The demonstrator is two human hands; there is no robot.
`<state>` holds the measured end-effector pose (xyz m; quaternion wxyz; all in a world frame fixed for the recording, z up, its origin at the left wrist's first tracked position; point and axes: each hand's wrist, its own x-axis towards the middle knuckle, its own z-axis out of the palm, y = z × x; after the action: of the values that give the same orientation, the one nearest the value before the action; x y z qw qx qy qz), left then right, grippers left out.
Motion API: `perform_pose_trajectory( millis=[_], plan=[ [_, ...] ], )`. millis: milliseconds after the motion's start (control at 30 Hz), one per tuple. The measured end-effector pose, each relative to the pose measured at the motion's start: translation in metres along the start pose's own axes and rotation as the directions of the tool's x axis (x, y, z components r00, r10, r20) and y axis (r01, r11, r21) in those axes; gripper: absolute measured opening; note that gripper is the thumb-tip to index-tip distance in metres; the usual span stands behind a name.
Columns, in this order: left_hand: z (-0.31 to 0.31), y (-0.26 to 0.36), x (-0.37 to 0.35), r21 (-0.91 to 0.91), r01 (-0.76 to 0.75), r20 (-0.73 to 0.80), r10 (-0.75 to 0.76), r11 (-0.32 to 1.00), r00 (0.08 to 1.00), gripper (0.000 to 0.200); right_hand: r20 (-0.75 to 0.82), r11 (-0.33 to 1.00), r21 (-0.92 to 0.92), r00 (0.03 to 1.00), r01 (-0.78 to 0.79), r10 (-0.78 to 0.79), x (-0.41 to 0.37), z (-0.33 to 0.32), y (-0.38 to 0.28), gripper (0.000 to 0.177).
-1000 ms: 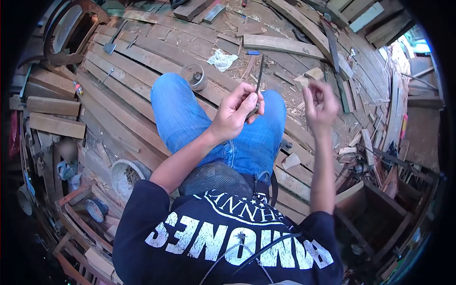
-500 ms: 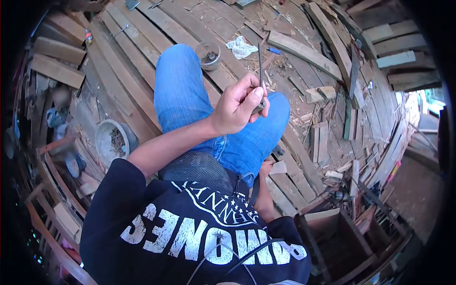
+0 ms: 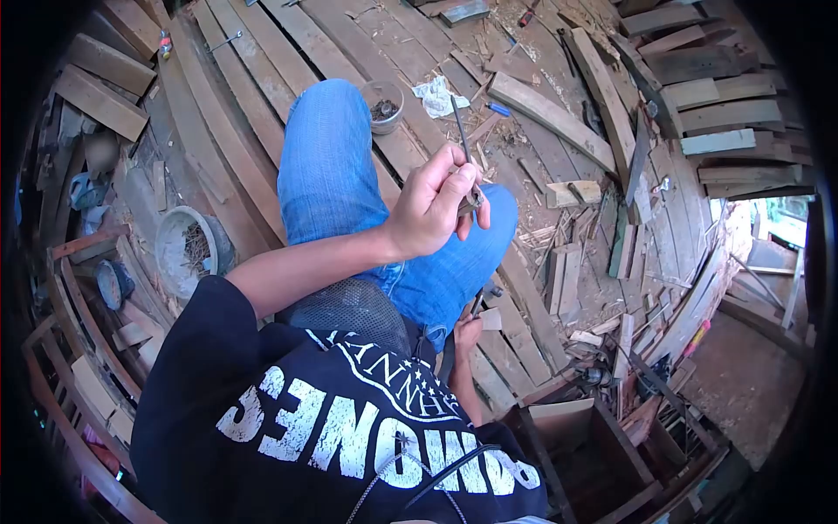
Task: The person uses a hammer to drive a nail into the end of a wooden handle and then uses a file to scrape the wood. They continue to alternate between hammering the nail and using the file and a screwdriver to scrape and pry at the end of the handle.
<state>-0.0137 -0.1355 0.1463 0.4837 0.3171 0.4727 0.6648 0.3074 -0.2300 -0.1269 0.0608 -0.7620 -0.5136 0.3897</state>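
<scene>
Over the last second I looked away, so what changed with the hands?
The right hand came down from the raised position to the floor beside the thigh, next to a small wood block; its grip is unclear. The left hand still holds the thin dark tool above the knee.

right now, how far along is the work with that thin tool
Done: wood scraps litter the plank floor. In hand: the left hand grips a thin dark tool over the knees; the right hand is down beside a small wood block. Left: hard to tell; no finished piece shows.
</scene>
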Motion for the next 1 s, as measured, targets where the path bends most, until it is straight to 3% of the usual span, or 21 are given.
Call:
perform_pose_trajectory(
  millis=[33, 167, 233, 267, 300, 367, 433, 467, 567, 767, 833, 1000],
  plan=[
    [-0.001, 0.001, 0.0, -0.002, 0.03, -0.011, -0.03, 1.0, 1.0, 0.02, -0.045, 0.953, -0.292, 0.996, -0.084, 0.074, -0.002, -0.005, 0.003, 0.031],
    [-0.002, 0.004, 0.003, 0.0, -0.007, -0.062, 0.007, 1.0, 0.998, 0.02, -0.191, 0.972, -0.221, 0.974, 0.073, -0.117, -0.002, -0.032, 0.011, 0.032],
    [0.0, 0.006, 0.006, -0.04, -0.13, -0.08, 0.126, 0.991, 0.989, 0.018, -0.21, 0.998, -0.052, 0.977, 0.036, -0.046, 0.006, -0.049, 0.012, 0.043],
    [0.0, 0.007, 0.009, -0.04, -0.124, -0.073, 0.121, 0.991, 0.99, 0.018, -0.198, 0.998, 0.034, 0.979, 0.049, -0.041, 0.008, -0.059, 0.012, 0.041],
    [0.0, 0.007, 0.015, -0.021, -0.234, -0.058, 0.232, 0.972, 0.971, 0.018, -0.151, 0.973, 0.23, 0.988, 0.004, 0.032, 0.008, -0.068, 0.008, 0.035],
    [-0.002, -0.008, 0.032, -0.002, -0.429, -0.033, 0.429, 0.903, 0.903, 0.017, -0.205, 0.974, 0.216, 0.978, 0.072, -0.027, 0.0, -0.086, -0.009, 0.028],
    [-0.013, -0.036, 0.05, 0.12, -0.47, -0.041, 0.478, 0.874, 0.877, 0.017, -0.17, 0.946, 0.325, 0.983, -0.009, 0.068, -0.017, -0.103, -0.035, 0.024],
    [-0.02, -0.061, 0.055, 0.112, -0.393, -0.086, 0.403, 0.913, 0.911, 0.015, -0.156, 0.937, 0.35, 0.985, -0.011, 0.07, -0.024, -0.11, -0.043, 0.026],
    [-0.03, -0.115, 0.059, 0.164, -0.365, -0.132, 0.387, 0.917, 0.913, 0.015, -0.12, 0.917, 0.398, 0.99, -0.026, 0.08, -0.038, -0.119, -0.061, 0.028],
    [-0.011, -0.131, 0.058, 0.196, -0.327, -0.16, 0.359, 0.924, 0.919, 0.015, -0.129, 0.972, 0.234, 0.992, 0.019, 0.012, -0.046, -0.114, -0.035, 0.029],
    [-0.004, -0.132, 0.062, 0.213, -0.312, -0.163, 0.349, 0.926, 0.923, 0.015, -0.059, 0.973, 0.226, 0.997, -0.044, 0.059, -0.053, -0.119, -0.054, 0.03],
    [0.018, -0.147, 0.078, 0.306, -0.351, -0.168, 0.413, 0.885, 0.895, 0.012, 0.026, 0.992, 0.127, 1.0, 0.008, -0.012, -0.038, -0.136, -0.04, 0.032]
  ],
)
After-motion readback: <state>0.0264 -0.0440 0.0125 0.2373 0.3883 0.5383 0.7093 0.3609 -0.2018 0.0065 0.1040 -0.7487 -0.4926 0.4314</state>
